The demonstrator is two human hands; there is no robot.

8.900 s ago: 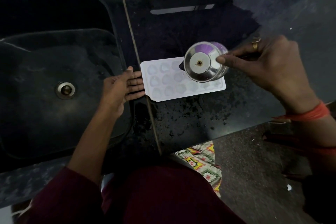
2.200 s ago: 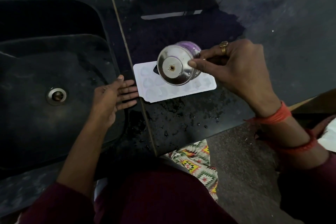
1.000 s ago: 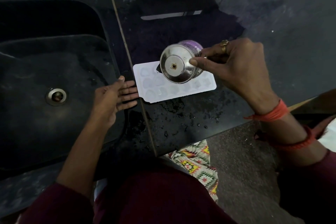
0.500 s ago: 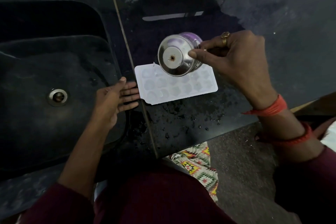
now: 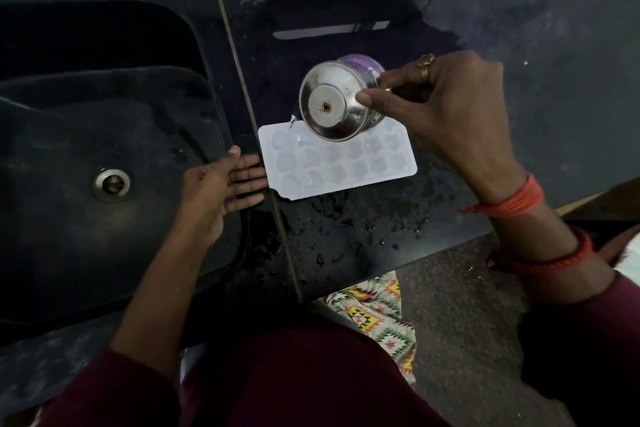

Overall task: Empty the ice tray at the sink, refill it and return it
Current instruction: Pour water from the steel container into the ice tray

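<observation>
Now, seemingly mid-refill, the tray [image 5: 337, 161] lies flat on the wet counter [image 5: 519, 28] just right of the sink [image 5: 69, 135], the right hand [image 5: 446, 107] gripping a tilted steel cup [image 5: 337, 104] over its far edge, the left hand [image 5: 221, 184] flat-fingered at its left end; returning it remains.

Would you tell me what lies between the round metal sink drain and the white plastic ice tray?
In the head view, the left hand lies there, fingers straight, pointing at the white plastic ice tray.
</observation>
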